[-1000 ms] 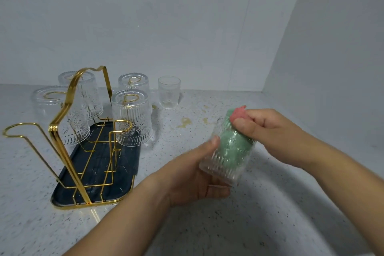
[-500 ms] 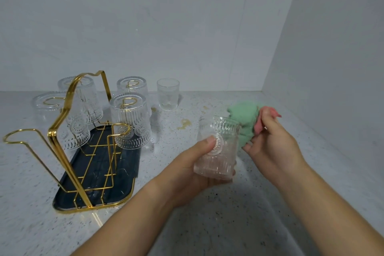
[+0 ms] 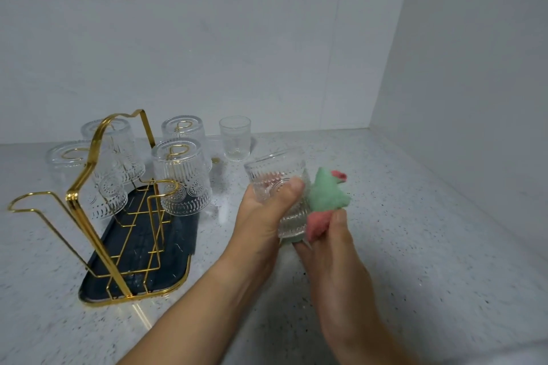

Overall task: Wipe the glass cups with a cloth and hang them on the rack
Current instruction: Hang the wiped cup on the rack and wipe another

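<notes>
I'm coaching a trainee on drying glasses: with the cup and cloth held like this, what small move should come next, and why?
Probably turn the glass cup in the left hand so the cloth sweeps round its outer wall. The right hand presses the cloth against the cup's lower side only. Hanging it on the free hook of the rack can follow.

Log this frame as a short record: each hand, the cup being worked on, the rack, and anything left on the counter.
left hand: grips ribbed cup, tilted
right hand: holds cloth against the ribbed cup's outside
rack: four hung cups, upside down
counter: one plain cup, upright behind the rack
stage: wiping; ribbed cup not yet hung
</notes>
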Demonstrator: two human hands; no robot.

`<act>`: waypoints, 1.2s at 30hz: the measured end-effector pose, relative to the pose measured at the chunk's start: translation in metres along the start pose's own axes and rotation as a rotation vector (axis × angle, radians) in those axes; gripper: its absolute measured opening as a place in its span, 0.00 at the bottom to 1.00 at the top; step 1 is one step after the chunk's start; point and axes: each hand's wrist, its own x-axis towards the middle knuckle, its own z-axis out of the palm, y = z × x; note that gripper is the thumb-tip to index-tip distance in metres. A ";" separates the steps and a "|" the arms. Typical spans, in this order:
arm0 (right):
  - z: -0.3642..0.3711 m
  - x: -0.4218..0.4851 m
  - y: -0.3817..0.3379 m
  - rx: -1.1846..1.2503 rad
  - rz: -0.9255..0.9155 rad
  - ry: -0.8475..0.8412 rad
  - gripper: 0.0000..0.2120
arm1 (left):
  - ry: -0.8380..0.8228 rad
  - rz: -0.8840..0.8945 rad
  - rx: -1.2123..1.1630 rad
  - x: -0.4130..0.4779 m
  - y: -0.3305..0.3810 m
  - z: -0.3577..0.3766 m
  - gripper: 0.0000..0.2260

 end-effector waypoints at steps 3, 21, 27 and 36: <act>0.003 0.014 -0.011 0.193 0.039 0.094 0.20 | -0.032 0.071 0.071 -0.012 -0.001 0.017 0.20; 0.021 -0.020 -0.033 0.246 0.195 0.022 0.22 | 0.252 0.264 0.112 -0.016 0.022 0.037 0.32; 0.016 -0.014 -0.050 -0.028 -0.008 0.041 0.18 | 0.173 0.174 0.067 -0.030 0.022 0.035 0.26; 0.010 -0.005 -0.037 0.028 0.067 -0.008 0.15 | 0.163 0.172 0.089 -0.033 0.032 0.040 0.25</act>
